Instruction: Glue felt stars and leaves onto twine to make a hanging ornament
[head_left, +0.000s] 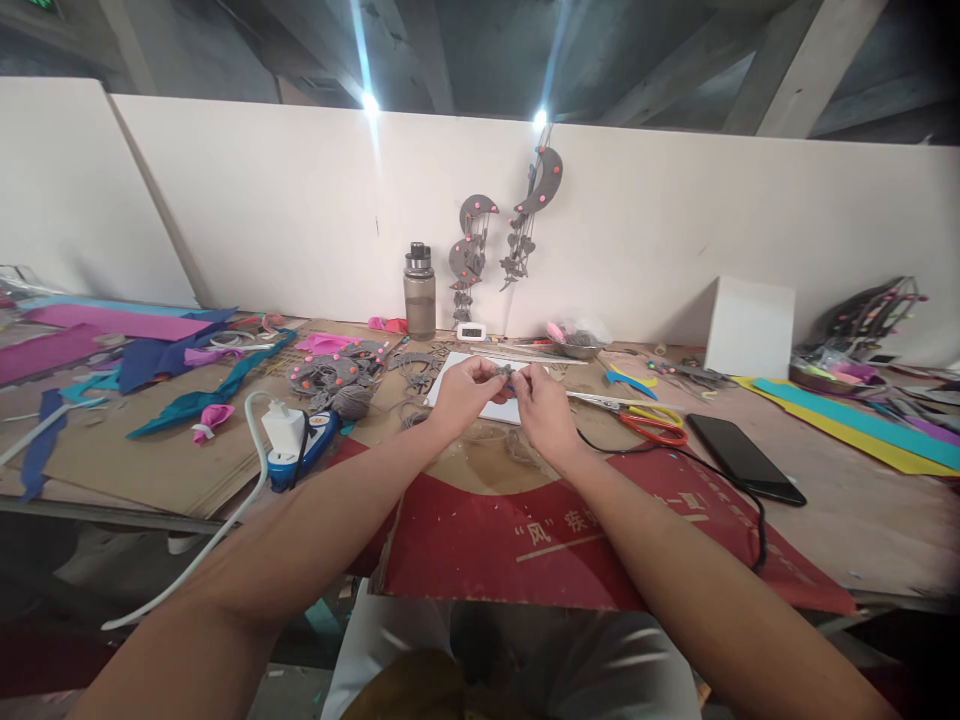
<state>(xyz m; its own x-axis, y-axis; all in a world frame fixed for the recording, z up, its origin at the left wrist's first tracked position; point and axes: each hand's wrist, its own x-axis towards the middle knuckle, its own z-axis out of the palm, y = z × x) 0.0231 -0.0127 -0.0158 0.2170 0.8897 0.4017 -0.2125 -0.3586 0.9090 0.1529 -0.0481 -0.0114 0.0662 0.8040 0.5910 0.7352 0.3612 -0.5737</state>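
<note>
Over a white sheet at the table's middle, my left hand and my right hand meet with fingertips pinched together. Between them is a small grey piece, mostly covered by the fingers, so its exact kind cannot be made out. Both hands are closed on it. Just right of my right hand lie scissors with red and yellow handles. Grey crescent pieces with pink and orange dots lie to the left, beside a ball of grey yarn.
A power strip with a white plug sits at left, a phone at right. A water bottle stands by the white partition, where grey crescent hangings hang. A red board covers the front edge.
</note>
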